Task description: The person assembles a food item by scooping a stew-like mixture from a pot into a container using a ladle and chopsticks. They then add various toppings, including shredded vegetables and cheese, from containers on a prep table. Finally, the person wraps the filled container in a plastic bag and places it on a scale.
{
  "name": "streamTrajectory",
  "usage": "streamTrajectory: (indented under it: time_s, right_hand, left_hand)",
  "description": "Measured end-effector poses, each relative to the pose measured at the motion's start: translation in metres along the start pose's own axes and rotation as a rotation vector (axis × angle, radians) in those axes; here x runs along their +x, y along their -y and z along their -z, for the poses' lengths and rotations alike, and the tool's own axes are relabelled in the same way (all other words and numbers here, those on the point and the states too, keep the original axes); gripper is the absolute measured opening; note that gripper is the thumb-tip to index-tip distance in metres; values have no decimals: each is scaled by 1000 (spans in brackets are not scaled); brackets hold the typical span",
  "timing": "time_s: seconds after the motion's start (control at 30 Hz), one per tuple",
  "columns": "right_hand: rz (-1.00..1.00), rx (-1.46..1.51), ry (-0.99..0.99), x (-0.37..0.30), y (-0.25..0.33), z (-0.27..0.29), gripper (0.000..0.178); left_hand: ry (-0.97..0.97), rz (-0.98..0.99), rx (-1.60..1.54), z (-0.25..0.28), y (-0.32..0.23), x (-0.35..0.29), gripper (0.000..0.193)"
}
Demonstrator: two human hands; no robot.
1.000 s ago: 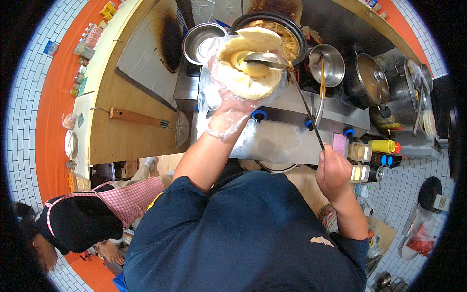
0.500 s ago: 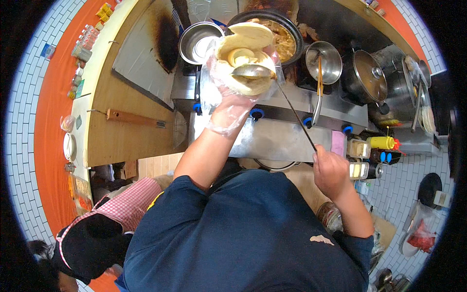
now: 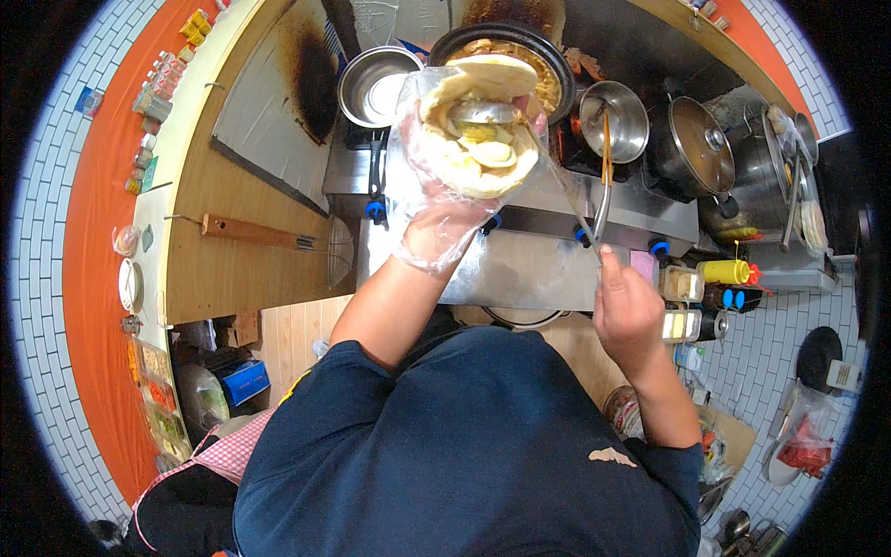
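My left hand (image 3: 436, 209), in a clear plastic glove, holds an opened round flatbread (image 3: 506, 181) over the front of the stove. Pale sliced pieces (image 3: 492, 151), perhaps egg or potato, lie inside it. My bare right hand (image 3: 629, 311) is closed around the thin long handle of a metal ladle (image 3: 483, 113). The ladle's bowl rests within the fold of the bread, under the upper flap, against the filling. Behind the bread, a black pan (image 3: 568, 82) of chunky stew is partly hidden.
A steel saucepan (image 3: 379, 85) stands left of the bread. To the right are a steel pot (image 3: 616, 121) with tongs in it and a lidded pot (image 3: 691, 148). A yellow squeeze bottle (image 3: 724, 271) sits lower right. A person in a checked apron (image 3: 232, 452) is at lower left.
The ladle's bowl has moved up and deeper into the bread, uncovering the filling below it. The bread has tilted and lowered slightly. The person in the checked apron has shifted down and away.
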State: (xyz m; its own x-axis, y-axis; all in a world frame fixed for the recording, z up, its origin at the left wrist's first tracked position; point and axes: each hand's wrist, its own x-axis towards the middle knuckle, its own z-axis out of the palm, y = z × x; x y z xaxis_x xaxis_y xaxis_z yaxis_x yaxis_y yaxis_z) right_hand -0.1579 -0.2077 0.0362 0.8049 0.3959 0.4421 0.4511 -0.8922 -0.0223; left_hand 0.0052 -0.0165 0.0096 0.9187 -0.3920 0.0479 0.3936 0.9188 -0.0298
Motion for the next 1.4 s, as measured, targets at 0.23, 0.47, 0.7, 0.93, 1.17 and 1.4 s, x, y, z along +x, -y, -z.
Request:
streamTrajectory:
  time_s: [0.23,0.47,0.7,0.93,1.17,1.4]
  right_hand:
    - [129,-165,259,3,9,15,38]
    - [-16,79,8,2,-7,4,44]
    - [-73,122,-84,-4,-15,1,43]
    - [-349,591,-46,-5,-12,7,25]
    - [-843,1244,-36,16,-20,11,22]
    - [-606,475,-200,96,-77,-102,19]
  left_hand:
    - [-8,8,70,-3,-1,-11,79]
    - [143,47,15,-1,-4,-5,75]
    - [38,-11,119,-3,2,0,65]
    - [-23,21,-130,12,-2,2,71]
    - [-64,-38,-4,14,-11,-5,65]
    - [-145,54,-58,15,-23,-29,75]
